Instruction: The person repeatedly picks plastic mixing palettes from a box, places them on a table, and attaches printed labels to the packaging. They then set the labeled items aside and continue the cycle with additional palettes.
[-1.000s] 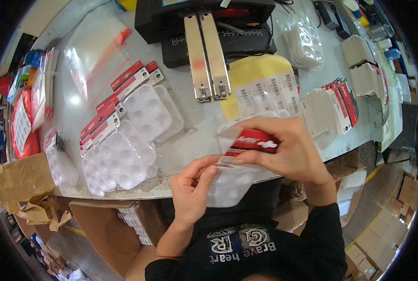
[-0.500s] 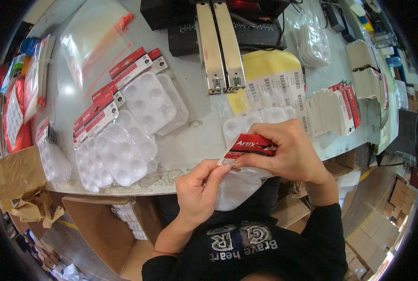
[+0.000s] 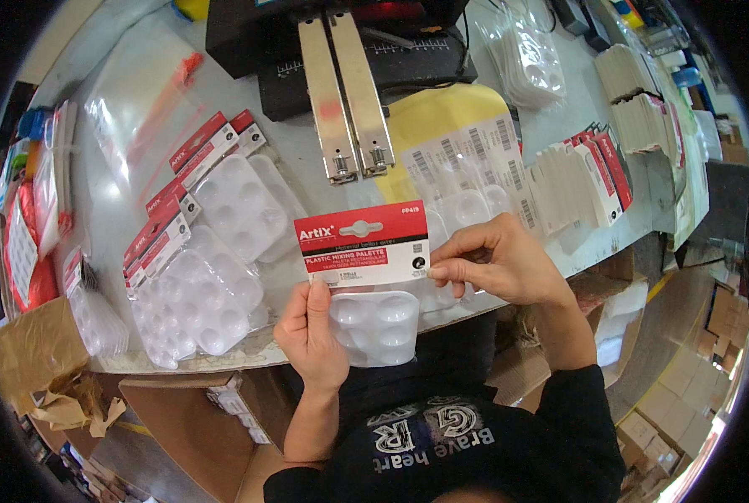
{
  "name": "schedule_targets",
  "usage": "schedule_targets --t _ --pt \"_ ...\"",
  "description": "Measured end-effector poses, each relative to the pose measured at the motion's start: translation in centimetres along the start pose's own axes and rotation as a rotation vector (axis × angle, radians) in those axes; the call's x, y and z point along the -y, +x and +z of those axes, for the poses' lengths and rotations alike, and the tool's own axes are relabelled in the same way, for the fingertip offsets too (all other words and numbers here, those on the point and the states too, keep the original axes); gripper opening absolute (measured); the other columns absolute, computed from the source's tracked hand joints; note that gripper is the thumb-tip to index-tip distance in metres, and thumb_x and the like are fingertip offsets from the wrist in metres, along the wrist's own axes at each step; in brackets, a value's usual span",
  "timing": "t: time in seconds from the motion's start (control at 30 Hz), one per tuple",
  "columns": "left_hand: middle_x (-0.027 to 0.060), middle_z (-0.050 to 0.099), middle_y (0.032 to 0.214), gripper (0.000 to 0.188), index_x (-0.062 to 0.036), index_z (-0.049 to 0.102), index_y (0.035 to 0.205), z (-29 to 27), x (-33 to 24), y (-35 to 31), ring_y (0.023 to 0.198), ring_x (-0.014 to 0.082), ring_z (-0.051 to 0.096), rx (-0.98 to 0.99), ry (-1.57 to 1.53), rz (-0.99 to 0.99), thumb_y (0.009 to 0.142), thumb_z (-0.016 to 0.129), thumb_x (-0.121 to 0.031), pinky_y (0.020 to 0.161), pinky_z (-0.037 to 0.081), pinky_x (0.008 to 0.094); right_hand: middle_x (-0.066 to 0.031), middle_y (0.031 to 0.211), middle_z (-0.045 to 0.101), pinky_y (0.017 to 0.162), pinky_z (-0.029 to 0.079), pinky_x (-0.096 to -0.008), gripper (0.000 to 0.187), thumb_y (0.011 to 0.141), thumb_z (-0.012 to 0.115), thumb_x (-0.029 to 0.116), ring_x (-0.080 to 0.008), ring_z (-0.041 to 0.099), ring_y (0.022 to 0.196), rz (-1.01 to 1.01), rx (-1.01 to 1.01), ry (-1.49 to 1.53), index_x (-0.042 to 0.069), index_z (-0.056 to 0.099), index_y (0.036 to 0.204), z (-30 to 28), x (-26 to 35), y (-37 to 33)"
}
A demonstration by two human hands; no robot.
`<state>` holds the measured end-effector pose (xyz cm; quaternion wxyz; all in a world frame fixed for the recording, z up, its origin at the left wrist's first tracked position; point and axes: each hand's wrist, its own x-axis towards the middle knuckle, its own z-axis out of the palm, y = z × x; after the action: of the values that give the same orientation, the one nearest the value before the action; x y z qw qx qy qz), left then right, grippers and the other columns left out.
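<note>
In mid-frame, my left hand (image 3: 314, 339) and right hand (image 3: 509, 261) pinched the red-and-white card (image 3: 362, 246) at its lower corners, fingertips clamped; the white palette (image 3: 374, 329) hung just below.

bright, even light over the table (image 3: 286, 138), glare on the clear plastic bags (image 3: 131, 92), printed card (image 3: 366, 243) sharp up centre, fisheye bending edges into a black rim, blown-out strip lower right.
</note>
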<state>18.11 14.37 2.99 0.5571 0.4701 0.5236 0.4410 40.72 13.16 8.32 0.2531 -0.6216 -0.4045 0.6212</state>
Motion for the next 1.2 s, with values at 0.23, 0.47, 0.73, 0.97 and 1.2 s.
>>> schedule_targets --t 0.23,0.47,0.73,0.97,1.2 --pt "-0.0019 0.057 0.073 0.027 0.0036 0.060 0.085 0.4 0.3 0.4 0.068 0.0038 0.043 -0.033 -0.013 0.010 0.097 0.049 -0.017 0.062 0.035 0.0183 -0.0054 0.072 0.067 0.050 0.045 -0.0208 0.017 0.085 0.067 0.014 -0.0081 0.062 0.060 -0.077 -0.011 0.177 -0.002 0.070 0.090 0.6 -1.7 0.4" --pt "-0.0010 0.054 0.069 0.027 0.0025 0.057 0.084 0.3 0.3 0.7 0.067 0.0053 0.042 -0.016 0.126 0.064 0.098 0.047 -0.018 0.060 0.035 0.0202 -0.0057 0.073 0.067 0.053 0.047 -0.0212 0.013 0.085 0.066 0.011 -0.0091 0.061 0.061 -0.175 -0.050 0.217 -0.002 0.069 0.088 1.3 -2.6 0.4" --pt "0.0009 0.051 0.066 0.029 0.0004 0.054 0.082 0.6 -0.1 0.8 0.064 0.0073 0.041 0.012 0.176 0.106 0.099 0.045 -0.021 0.059 0.036 0.0236 -0.0045 0.070 0.063 0.047 0.043 -0.0198 0.011 0.083 0.065 0.009 -0.0088 0.059 0.060 0.079 -0.107 0.366 -0.001 0.065 0.081 3.0 -2.4 0.5" --pt "0.0063 0.049 0.066 0.033 -0.0010 0.054 0.084 1.7 1.1 4.6 0.065 0.0107 0.042 -0.026 0.363 -0.001 0.099 0.042 -0.027 0.062 0.038 0.0275 -0.0035 0.067 0.059 0.045 0.039 -0.0199 0.014 0.084 0.062 0.013 -0.0073 0.054 0.056 -0.032 -0.274 0.559 0.001 0.064 0.078 3.4 -2.8 4.5" --pt "0.0059 0.045 0.063 0.033 -0.0007 0.046 0.075 3.1 0.4 6.7 0.062 0.0112 0.038 -0.092 0.332 0.037 0.099 0.043 -0.025 0.057 0.035 0.0280 -0.0048 0.072 0.061 0.048 0.043 -0.0207 0.014 0.084 0.062 0.013 -0.0073 0.053 0.056 -0.187 -0.341 0.676 -0.001 0.064 0.083 2.6 -1.9 6.5"
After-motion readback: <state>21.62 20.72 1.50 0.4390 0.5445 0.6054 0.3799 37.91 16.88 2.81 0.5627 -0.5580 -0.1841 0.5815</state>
